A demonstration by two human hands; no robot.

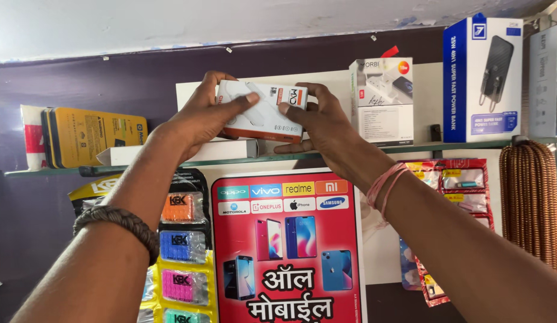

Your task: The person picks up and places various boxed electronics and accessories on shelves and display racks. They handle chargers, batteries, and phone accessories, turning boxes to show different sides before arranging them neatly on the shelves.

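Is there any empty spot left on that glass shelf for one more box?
The widest bare stretch of the shelf lies between the white charger box and the blue power bank box. The middle is crowded: both hands, left hand and right hand, hold a small white box above a flat white box.

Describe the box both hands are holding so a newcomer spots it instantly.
Find the glass shelf above the red phone poster. At its middle, the left hand and right hand hold a small white box, tilted, with an orange edge; the neighbouring boxes stand upright.
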